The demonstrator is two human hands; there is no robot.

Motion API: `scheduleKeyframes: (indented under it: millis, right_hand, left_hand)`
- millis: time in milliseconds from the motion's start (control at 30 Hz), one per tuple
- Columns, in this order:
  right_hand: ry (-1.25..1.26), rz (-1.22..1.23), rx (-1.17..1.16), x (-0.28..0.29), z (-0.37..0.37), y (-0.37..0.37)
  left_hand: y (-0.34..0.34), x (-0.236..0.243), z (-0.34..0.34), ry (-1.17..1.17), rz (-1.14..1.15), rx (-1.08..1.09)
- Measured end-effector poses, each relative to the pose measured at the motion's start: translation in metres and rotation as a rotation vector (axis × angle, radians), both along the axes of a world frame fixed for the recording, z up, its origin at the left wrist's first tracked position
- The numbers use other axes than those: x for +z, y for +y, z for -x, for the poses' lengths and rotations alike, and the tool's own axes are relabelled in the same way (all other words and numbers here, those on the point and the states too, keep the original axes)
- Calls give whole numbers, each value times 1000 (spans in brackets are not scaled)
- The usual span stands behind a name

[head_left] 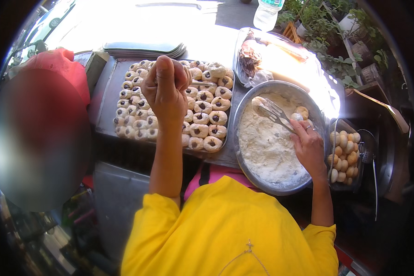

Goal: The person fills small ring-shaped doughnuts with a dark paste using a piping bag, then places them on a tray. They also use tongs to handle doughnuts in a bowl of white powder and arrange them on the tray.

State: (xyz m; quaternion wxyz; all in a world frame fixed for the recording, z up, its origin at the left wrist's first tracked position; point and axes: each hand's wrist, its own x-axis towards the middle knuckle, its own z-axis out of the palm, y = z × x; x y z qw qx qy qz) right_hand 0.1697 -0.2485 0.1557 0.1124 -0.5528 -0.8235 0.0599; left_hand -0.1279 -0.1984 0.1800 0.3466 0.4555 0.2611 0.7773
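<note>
My left hand (167,89) is raised over a tray of sugar-dusted buns, closed around a thin metal utensil (202,83); its tip lies near a white-coated bun (216,70). Most buns on the metal tray (106,117) have dark filling in their middles. On the right, my right hand (307,145) grips slotted metal tongs (275,113) over a round metal basin (238,152) of white powder (273,152). A pale dough ball (259,104) sits at the tongs' tip. More balls (301,112) lie in the powder by my fingers.
Right of the basin stands a wire basket (332,156) of plain round buns (344,158), with a skimmer (368,149) beside it. Behind are stacked trays (145,48), a plastic-covered container (280,60) and a bottle (267,16). Someone in red (69,73) is at the left.
</note>
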Motion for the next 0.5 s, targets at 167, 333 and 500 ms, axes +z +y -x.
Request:
scheduleKeyframes:
  millis: [167, 333, 500]
  right_hand:
    - [-145, -79, 257, 0, 66, 72]
    - [-308, -17, 280, -19, 104, 109]
    - [-200, -89, 229, -16, 82, 93]
  left_hand:
    - [0, -8, 6, 6, 44, 77]
    - [-5, -10, 13, 23, 72, 120]
    - [-6, -15, 14, 17, 98, 131]
